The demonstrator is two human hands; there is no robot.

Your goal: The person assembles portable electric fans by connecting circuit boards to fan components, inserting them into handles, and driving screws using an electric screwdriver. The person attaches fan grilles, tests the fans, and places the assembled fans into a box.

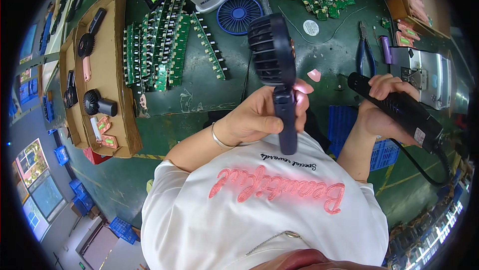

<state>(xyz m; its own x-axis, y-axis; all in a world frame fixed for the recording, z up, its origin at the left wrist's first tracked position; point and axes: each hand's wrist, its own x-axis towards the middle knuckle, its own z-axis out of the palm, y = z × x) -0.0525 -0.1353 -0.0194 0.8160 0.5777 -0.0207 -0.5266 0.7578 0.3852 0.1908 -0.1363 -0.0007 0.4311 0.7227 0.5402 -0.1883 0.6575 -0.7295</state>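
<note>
A dark navy handheld fan (271,53) stands nearly upright in my left hand (257,115), whose fingers wrap round its handle. The fan's round grille faces left. My right hand (381,113) grips a black corded electric screwdriver (396,110), its narrow tip pointing up and left toward the fan. Tip and fan are apart. The screwdriver's cord curves down from its lower end. On the green table beyond the fan lies a small pink plastic piece (314,75). Close by the screwdriver are blue-handled pliers (365,53).
Rows of green circuit boards (162,45) lie left of the fan. A cardboard tray (112,35) with several small fans stands farther left. Blue and purple fan grilles (239,14) and loose boards (327,3) lie at the back. A metal fixture (424,70) sits at the right.
</note>
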